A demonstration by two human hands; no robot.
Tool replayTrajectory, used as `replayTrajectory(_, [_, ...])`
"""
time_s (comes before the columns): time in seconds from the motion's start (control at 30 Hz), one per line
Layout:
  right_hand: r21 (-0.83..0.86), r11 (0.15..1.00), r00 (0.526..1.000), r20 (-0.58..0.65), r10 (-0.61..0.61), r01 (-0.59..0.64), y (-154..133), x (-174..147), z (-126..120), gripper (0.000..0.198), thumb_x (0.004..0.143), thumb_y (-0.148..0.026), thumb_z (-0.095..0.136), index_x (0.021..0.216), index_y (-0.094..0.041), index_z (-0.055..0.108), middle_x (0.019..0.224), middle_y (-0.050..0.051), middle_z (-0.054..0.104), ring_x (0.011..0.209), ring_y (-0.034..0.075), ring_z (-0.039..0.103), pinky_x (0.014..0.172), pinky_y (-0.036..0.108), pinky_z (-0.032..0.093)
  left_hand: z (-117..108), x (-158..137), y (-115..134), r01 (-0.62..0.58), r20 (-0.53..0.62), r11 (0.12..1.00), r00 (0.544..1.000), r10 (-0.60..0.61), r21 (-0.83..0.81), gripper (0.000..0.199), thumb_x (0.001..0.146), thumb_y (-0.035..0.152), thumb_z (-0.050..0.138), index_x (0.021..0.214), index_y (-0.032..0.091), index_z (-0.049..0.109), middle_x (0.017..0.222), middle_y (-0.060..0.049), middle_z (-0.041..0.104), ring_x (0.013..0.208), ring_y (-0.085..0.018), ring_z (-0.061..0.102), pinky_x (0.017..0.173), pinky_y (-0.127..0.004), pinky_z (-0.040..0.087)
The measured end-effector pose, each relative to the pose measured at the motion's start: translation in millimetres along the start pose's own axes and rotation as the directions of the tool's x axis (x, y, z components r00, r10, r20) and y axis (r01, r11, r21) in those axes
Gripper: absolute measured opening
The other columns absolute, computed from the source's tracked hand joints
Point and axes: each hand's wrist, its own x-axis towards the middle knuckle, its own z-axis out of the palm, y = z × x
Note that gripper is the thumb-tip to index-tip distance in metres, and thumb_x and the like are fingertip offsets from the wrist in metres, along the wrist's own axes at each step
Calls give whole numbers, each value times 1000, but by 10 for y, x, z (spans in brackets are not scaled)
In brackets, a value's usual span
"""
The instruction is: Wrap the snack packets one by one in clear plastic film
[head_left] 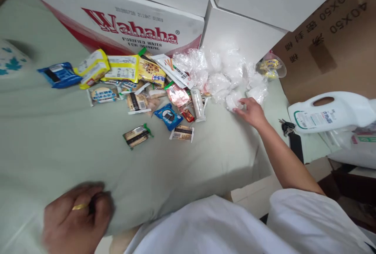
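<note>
- A small, crumpled clear plastic bundle (232, 100) lies at the lower front edge of a heap of crumpled clear plastic bags (219, 83), on a pale green cloth surface (188, 168).
- The right hand (252, 112) reaches in from the right, its thumb and fingertips at that bundle's right side; the fingers are partly bent with a small gap between thumb and forefinger, and I cannot tell whether they grip it.
- Just left of the heap are a slim silvery-white packet (199, 106), a pink packet with a green edge (178, 95) and a white packet printed with orange sticks (173, 71).
- Nearer the wearer lie a square blue packet (168, 116), a brown-and-white packet (182, 133) and, farther left, a green-ended packet with a dark band (137, 136).
- Along the pile's left side are a flat yellow-and-white packet (122, 69) and a shiny blue packet (60, 75).
- The left hand (76, 217), wearing a gold-coloured ring (80, 206), is curled into a fist at lower left, well apart from the packets; whether it encloses anything cannot be told.
- Behind stands a white-and-red "Wahaha" carton (132, 23); at right lies a white plastic jug (333, 111) beside dark keys (286, 127).
</note>
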Motion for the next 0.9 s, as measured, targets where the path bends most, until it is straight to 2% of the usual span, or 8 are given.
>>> replayTrajectory(0.1, [57, 995, 996, -17, 82, -81, -24, 22, 78, 20, 82, -38, 69, 86, -20, 76, 91, 7, 71, 73, 20, 60, 82, 39, 51, 7, -62, -71, -166, -24, 978, 985, 170, 124, 11, 74, 28, 65, 83, 34, 67, 85, 1, 73, 84, -28, 71, 83, -45, 54])
replayTrajectory(0.2, [328, 932, 984, -34, 176, -156, -20, 8, 61, 25, 82, -42, 67, 88, -20, 76, 79, 3, 69, 70, 18, 60, 77, 37, 52, 10, -76, -69, -257, -74, 954, 960, 271, 152, 11, 76, 23, 64, 83, 31, 66, 83, 1, 73, 82, -26, 69, 79, -41, 53])
replayTrajectory(0.4, [669, 732, 972, -55, 227, -132, -206, -29, 76, 28, 75, -44, 75, 90, -20, 71, 75, -1, 66, 68, 17, 63, 75, 37, 56, -16, -68, -42, -299, -108, 940, 942, 319, 167, 13, 75, 15, 65, 81, 27, 68, 80, 2, 71, 79, -23, 66, 75, -35, 51])
replayTrajectory(0.5, [558, 827, 968, -166, 187, -64, -303, 1, 112, 24, 77, -44, 72, 87, -22, 67, 75, -2, 63, 68, 16, 58, 72, 34, 52, -22, -70, -58, -314, -83, 931, 939, 333, 188, 11, 77, 15, 65, 81, 25, 68, 81, -1, 72, 80, -22, 66, 76, -35, 52])
replayTrajectory(0.6, [295, 946, 977, -124, 173, -130, -336, 12, 151, 29, 72, -43, 77, 71, -23, 55, 65, -4, 53, 64, 15, 47, 67, 31, 44, -15, -70, -78, -300, -87, 929, 942, 325, 218, 8, 79, 18, 64, 81, 24, 68, 80, -1, 72, 78, -23, 66, 76, -37, 53])
replayTrajectory(0.73, [316, 942, 955, -229, 191, -113, -347, -88, 190, 49, 69, -48, 84, 72, -25, 41, 70, -6, 44, 67, 14, 40, 67, 29, 41, -25, -78, -52, -263, -85, 953, 957, 277, 149, 8, 80, 21, 65, 84, 27, 70, 82, 1, 73, 81, -23, 67, 78, -39, 55])
replayTrajectory(0.8, [456, 884, 939, -247, 239, -106, -365, -156, 207, 52, 68, -53, 85, 78, -26, 42, 75, -5, 46, 70, 14, 43, 68, 29, 44, -33, -74, 17, -260, -84, 962, 960, 267, 87, 10, 82, 19, 66, 87, 27, 71, 87, 0, 73, 86, -24, 68, 81, -40, 55])
replayTrajectory(0.9, [708, 689, 954, -75, 290, -154, -403, -226, 195, 46, 72, -59, 79, 87, -27, 49, 85, -2, 54, 77, 16, 53, 71, 31, 53, 2, -24, 238, -273, -81, 962, 959, 271, -16, 12, 84, 14, 67, 89, 25, 71, 91, -2, 71, 93, -23, 68, 86, -40, 54])
